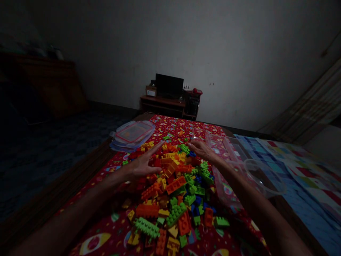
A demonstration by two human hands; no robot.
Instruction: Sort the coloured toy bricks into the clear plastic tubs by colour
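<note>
A big heap of plastic building bricks (173, 188), orange, green, yellow, red and blue, lies on a red patterned cloth (106, 234) over the table. My left hand (142, 165) lies on the heap's left side, fingers stretched out and apart, index finger pointing to the far end. My right hand (201, 150) rests on the heap's far right part, fingers spread flat over the bricks. Neither hand holds a brick.
Clear plastic containers (239, 167) stand to the right of the heap, beside my right forearm. A stack of clear lids (133, 134) lies at the far left of the table. A patterned bedspread (301, 174) is on the right. A low desk with a monitor (169, 86) stands by the far wall.
</note>
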